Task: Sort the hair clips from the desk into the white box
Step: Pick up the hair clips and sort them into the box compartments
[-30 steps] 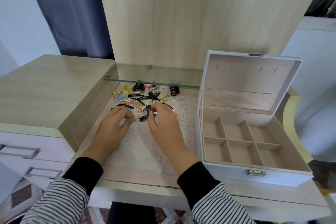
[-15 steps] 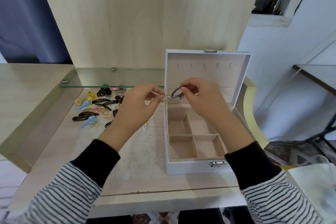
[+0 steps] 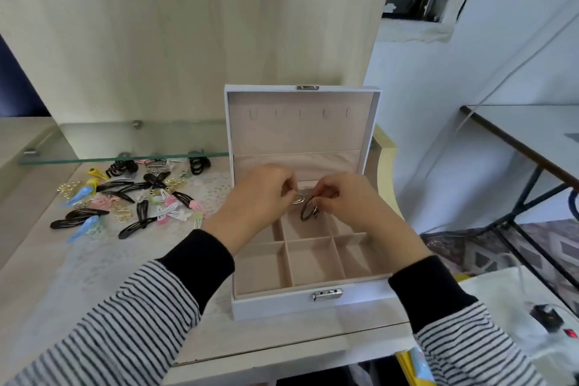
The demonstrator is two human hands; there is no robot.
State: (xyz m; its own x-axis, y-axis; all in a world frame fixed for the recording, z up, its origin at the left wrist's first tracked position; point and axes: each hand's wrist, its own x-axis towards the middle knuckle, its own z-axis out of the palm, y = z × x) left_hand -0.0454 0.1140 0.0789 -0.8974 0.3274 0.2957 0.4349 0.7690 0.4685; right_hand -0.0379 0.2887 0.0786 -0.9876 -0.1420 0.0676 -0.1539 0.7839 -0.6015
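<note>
Head view: left hand (image 3: 260,197) pinching a silver metal clip (image 3: 298,199), right hand (image 3: 351,197) pinching a dark metal clip (image 3: 306,212), both now lowered into the white compartmented box (image 3: 275,304); release looks near.

Front compartments of the white box (image 3: 272,304) lie open from above; the left hand (image 3: 260,194) pinching a silver clip (image 3: 298,199) and the right hand (image 3: 347,197) pinching a dark clip (image 3: 307,212) crowd its back row. The upright lid (image 3: 300,135) blocks the rear. A glass shelf (image 3: 94,158) overhangs the farthest hair clips (image 3: 138,197).
</note>
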